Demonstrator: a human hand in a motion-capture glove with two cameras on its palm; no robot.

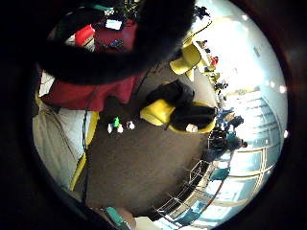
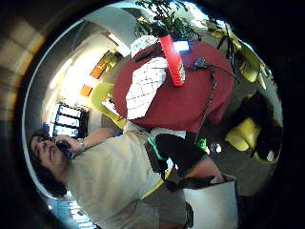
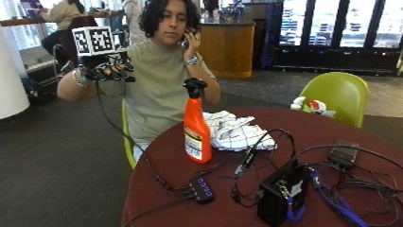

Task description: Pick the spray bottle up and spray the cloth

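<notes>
An orange spray bottle (image 3: 197, 132) with a black trigger head stands upright on the round red table (image 3: 165, 161), near the edge closest to the seated person. Just behind it lies a crumpled white checked cloth (image 3: 236, 132). My gloved right hand (image 3: 110, 70) is raised at shoulder height, off to the side of the table and well apart from the bottle, fingers relaxed and holding nothing. In the thumb side palm view the bottle (image 2: 172, 59) and the cloth (image 2: 145, 86) lie far off on the table. The person's bare hand holds a phone to the ear.
A black box (image 3: 281, 191), a small USB hub (image 3: 203, 189) and tangled cables (image 3: 353, 184) cover the near side of the table. A green chair (image 3: 337, 94) stands behind it, with a white and red object (image 3: 308, 105) at the table's far edge.
</notes>
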